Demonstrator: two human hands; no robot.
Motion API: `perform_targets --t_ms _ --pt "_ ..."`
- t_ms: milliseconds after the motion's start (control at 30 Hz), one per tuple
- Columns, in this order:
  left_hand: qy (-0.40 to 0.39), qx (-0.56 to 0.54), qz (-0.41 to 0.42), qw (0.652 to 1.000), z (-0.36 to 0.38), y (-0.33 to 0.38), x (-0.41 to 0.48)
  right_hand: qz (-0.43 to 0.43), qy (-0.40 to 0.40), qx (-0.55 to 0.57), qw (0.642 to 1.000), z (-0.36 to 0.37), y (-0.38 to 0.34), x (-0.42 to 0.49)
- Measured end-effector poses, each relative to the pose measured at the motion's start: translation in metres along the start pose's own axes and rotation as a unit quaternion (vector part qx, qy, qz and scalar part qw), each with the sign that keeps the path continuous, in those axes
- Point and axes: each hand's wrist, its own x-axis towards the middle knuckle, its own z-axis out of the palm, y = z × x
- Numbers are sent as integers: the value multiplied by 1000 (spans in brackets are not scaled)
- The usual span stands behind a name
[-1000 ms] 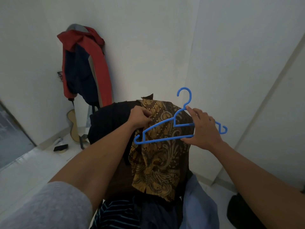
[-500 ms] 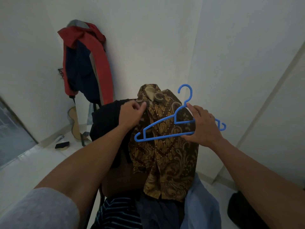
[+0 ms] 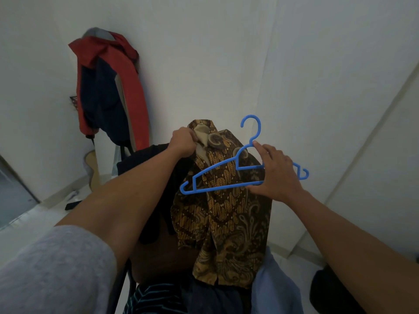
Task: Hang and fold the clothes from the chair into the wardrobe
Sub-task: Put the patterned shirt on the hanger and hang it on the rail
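Note:
A brown and gold batik shirt (image 3: 229,218) hangs upright in front of me, collar at the top. My left hand (image 3: 183,141) grips it at the collar's left side. My right hand (image 3: 277,173) holds a blue plastic hanger (image 3: 217,180) by its right half, in front of the shirt's chest, hook pointing up. Below lies the chair's pile: a dark garment (image 3: 145,164) draped over the chair back, a striped dark top (image 3: 156,298) and a light blue garment (image 3: 274,288). The wardrobe is not in view.
A red and navy jacket (image 3: 108,91) hangs on the white wall at the upper left. A wooden guitar body (image 3: 91,168) leans in the corner below it. Small dark items (image 3: 72,203) lie on the pale floor at left. A black object (image 3: 328,291) sits at lower right.
My left hand has lifted the batik shirt by its collar, so the shirt now hangs full length. The hanger stays in my right hand in front of it.

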Motion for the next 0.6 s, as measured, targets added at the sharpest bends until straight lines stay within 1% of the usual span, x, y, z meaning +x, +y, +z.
perform_targets --t_ms 133,233,333,367,600 --pt "-39 3 -31 999 -4 -2 4 15 -1 -8 1000 -2 3 -1" --pt "-22 -19 -30 999 -10 -4 3 29 5 -16 999 -5 3 0" --pt "15 -27 -6 1000 -20 -3 -1 45 14 -27 999 -11 -1 3" --pt "13 -27 4 1000 -24 -2 -3 52 17 -29 998 -14 -3 5" --pt "-61 -14 81 995 -66 13 -24 116 78 -27 990 -52 -12 6"
